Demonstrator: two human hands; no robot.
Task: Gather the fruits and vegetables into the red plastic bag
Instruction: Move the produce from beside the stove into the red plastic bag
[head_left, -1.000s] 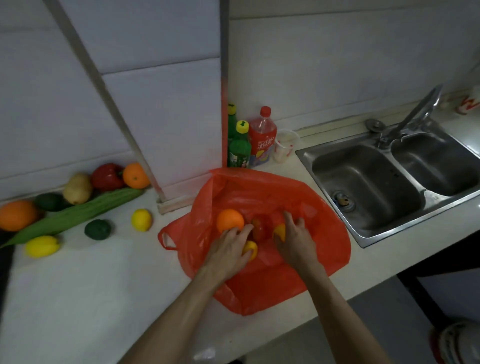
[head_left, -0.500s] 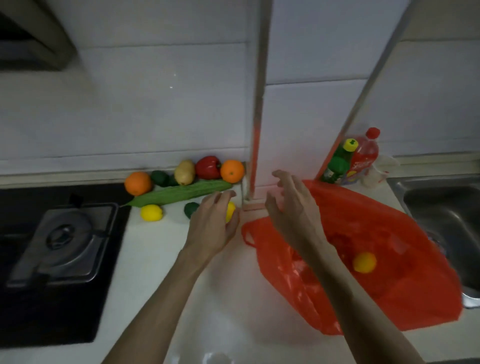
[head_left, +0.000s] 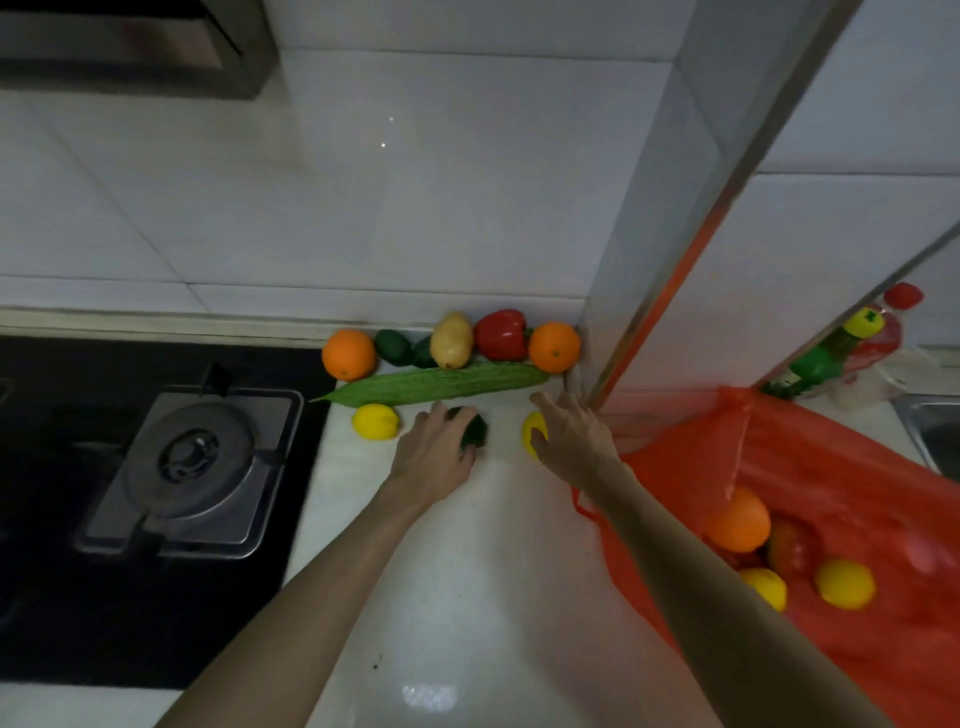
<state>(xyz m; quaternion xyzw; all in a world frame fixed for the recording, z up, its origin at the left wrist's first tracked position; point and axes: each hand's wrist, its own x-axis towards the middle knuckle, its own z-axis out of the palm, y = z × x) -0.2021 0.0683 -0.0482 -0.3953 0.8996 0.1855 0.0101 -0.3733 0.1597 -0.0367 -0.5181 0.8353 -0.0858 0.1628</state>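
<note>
Fingers (head_left: 440, 418) of my left hand (head_left: 434, 460) curl round a dark green fruit (head_left: 474, 435). Those of my right hand (head_left: 574, 441) lie spread and slack over a lemon (head_left: 535, 434), not yet closed on it. Half a second ago the left hand covered that lemon and the right hung in the air. A second ago both were at the fruit in the bag. I judge a fresh pickup has begun, one item per hand. To my right the red plastic bag (head_left: 831, 457) lies open on the counter (head_left: 467, 597), holding an orange (head_left: 740, 519), a tomato (head_left: 792, 548) and two yellow fruits. Just beyond both hands lies the long green gourd (head_left: 441, 384), untouched. Behind it, along the wall, I see a red pepper (head_left: 501, 335), a potato (head_left: 452, 340) and two further oranges. A second lemon (head_left: 375, 422) sits left of the left hand.
</note>
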